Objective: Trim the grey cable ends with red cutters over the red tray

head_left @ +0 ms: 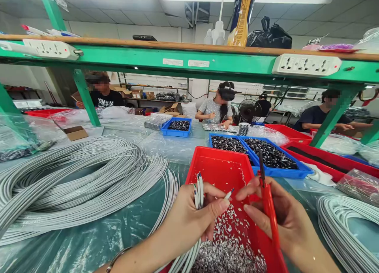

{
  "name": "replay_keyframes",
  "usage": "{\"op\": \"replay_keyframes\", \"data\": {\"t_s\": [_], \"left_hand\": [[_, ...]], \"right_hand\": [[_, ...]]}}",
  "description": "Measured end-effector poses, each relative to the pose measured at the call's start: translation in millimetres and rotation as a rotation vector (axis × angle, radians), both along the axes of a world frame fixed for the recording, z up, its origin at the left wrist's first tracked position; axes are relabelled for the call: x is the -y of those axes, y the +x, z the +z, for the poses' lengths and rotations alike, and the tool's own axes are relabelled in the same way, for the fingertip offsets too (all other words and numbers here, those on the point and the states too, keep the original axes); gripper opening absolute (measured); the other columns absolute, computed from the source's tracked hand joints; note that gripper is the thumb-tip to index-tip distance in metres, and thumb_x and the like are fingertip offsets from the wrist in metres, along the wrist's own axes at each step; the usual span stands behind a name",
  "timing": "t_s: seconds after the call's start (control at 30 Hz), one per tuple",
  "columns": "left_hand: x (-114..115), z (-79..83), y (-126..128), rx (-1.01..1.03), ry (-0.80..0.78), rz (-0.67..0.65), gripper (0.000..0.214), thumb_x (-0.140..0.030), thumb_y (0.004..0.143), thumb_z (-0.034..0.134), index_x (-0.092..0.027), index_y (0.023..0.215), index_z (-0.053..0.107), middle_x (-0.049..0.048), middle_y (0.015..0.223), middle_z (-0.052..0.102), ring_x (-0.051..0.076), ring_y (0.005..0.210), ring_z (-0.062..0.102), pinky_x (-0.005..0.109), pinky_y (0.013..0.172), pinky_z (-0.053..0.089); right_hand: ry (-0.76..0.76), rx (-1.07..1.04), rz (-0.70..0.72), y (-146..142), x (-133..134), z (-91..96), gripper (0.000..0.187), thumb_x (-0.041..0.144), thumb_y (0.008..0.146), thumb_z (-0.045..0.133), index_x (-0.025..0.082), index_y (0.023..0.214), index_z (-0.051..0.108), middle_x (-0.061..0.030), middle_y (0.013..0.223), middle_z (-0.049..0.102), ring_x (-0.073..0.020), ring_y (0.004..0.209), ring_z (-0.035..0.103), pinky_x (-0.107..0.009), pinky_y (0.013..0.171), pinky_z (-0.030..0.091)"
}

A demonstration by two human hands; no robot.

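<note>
Over a red tray (pixel 219 156), my left hand (pixel 195 215) is closed around several white cables (pixel 200 190), their ends standing up between the fingers. Its thumb and forefinger pinch one cable end (pixel 229 194), which shows a small dark blue tip. Red-handled scissors (pixel 269 209) with narrow dark blades lie in my right hand (pixel 275 217), blades pointing up. The right thumb and forefinger are apart, just right of the pinched cable end, without touching it. Silvery scraps (pixel 233 253) cover the near part of the tray.
A big coil of white cable (pixel 79 174) lies left, another coil (pixel 352 225) right. Blue bins (pixel 299 173) of small dark parts stand behind the tray. A green shelf beam (pixel 177 59) with power strips crosses above. Across the bench several people (pixel 217 107) sit working.
</note>
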State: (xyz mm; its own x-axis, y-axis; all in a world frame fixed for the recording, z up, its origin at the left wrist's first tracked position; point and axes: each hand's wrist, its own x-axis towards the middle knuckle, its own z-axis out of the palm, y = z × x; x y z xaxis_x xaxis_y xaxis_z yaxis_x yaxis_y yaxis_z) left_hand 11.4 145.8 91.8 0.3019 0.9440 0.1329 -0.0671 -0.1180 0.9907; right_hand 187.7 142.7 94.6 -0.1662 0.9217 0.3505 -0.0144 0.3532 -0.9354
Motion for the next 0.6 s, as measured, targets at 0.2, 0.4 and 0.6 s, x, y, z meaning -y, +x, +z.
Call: {"op": "replay_keyframes", "data": {"t_s": [0.2, 0.4, 0.6], "left_hand": [[2, -10.4, 4, -0.035, 0.012, -0.070, 0.024, -0.041, 0.077, 0.060, -0.017, 0.078, 0.058, -0.0093, 0.037, 0.042, 0.006, 0.030, 0.038, 0.016, 0.032, 0.029], [4, -8.6, 7, -0.105, 0.209, 0.053, 0.012, -0.026, 0.076, 0.063, -0.016, 0.071, 0.066, -0.0055, 0.056, 0.046, 0.005, 0.040, 0.038, 0.017, 0.035, 0.029], [2, -2.3, 6, -0.014, 0.191, -0.011, 0.010, -0.024, 0.075, 0.063, -0.015, 0.070, 0.065, -0.0062, 0.053, 0.046, 0.005, 0.037, 0.036, 0.019, 0.034, 0.026]], "right_hand": [[-0.051, -0.191, -0.018, -11, 5, 1.7, 0.033, 0.032, 0.066, 0.079, 0.029, 0.090, 0.057, 0.0067, 0.069, 0.069, -0.0104, 0.062, 0.058, -0.020, 0.061, 0.044], [-0.250, -0.294, 0.063, -10, 2, 2.1, 0.036, 0.031, 0.063, 0.082, 0.025, 0.090, 0.060, 0.0058, 0.066, 0.064, -0.0067, 0.056, 0.049, -0.017, 0.052, 0.037], [-0.429, -0.570, 0.337, -12, -5, -10.1, 0.025, 0.019, 0.071, 0.076, 0.022, 0.092, 0.063, 0.0136, 0.047, 0.050, 0.0022, 0.032, 0.022, -0.016, 0.042, 0.028]]}}
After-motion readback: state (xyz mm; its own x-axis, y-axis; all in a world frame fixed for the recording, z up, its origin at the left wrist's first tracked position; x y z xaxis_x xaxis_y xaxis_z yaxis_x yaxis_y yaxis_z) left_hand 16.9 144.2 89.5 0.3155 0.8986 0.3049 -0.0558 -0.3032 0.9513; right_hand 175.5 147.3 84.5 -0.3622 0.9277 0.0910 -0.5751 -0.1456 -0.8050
